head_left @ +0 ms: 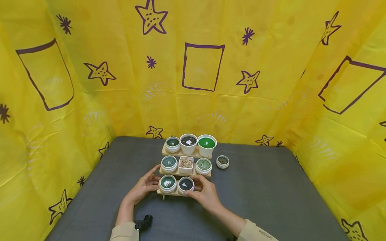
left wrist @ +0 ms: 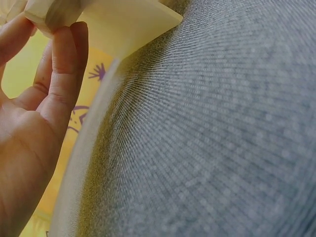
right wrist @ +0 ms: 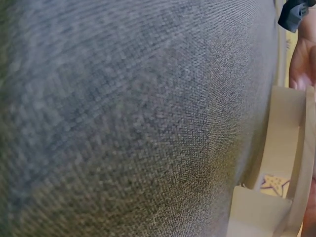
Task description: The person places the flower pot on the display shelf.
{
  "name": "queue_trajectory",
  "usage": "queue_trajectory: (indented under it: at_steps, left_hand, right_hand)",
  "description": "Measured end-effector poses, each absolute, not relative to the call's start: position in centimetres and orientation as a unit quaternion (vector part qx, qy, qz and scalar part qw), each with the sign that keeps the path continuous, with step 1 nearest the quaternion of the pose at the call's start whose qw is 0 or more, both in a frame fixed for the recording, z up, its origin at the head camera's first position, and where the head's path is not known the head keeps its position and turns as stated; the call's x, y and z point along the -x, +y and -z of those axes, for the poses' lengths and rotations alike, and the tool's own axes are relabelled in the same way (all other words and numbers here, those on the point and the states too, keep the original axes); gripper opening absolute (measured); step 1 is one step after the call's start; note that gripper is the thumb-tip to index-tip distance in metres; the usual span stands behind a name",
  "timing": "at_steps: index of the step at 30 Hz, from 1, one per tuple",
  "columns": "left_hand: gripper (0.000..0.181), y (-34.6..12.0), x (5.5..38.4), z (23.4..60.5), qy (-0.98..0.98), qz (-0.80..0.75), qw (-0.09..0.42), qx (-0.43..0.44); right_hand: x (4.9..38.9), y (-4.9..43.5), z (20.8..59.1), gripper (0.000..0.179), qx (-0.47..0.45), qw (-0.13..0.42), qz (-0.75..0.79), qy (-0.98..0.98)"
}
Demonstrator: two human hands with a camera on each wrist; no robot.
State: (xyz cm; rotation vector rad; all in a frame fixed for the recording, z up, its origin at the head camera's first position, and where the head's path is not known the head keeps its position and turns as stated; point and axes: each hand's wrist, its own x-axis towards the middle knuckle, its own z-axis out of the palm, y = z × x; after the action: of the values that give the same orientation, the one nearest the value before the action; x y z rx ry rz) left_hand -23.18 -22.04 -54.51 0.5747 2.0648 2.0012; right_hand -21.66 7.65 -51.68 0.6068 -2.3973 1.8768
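Observation:
A three-step wooden stand (head_left: 176,173) holds small white pots with green or dark tops. At its left end my left hand (head_left: 144,187) has fingers and thumb on the lower steps; in the left wrist view, fingertips and thumb pinch a wooden edge (left wrist: 52,15). My right hand (head_left: 206,193) grips a round, dark-topped pot (head_left: 186,184) on the front step, thumb at its front. Left of this pot stands a green-topped pot (head_left: 167,183). The right wrist view catches the stand's underside and legs (right wrist: 279,133) at its right edge.
The middle step carries a square cup of tan bits (head_left: 186,164) between two greenish pots. Two taller cups, one bright green (head_left: 206,143), share the back step with a smaller pot (head_left: 173,143). A brown-topped pot (head_left: 222,162) sits right of the stand on the dark table (head_left: 256,197).

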Motion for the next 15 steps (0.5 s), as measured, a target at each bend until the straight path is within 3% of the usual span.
queue_trajectory:
  at_steps: [15]
  left_hand:
    - [0.083,-22.04,23.18,54.41,0.701,-0.679,0.112,-0.188]
  right_hand:
    - [21.65,7.49,51.51,0.052,-0.205,0.025,-0.597,-0.775]
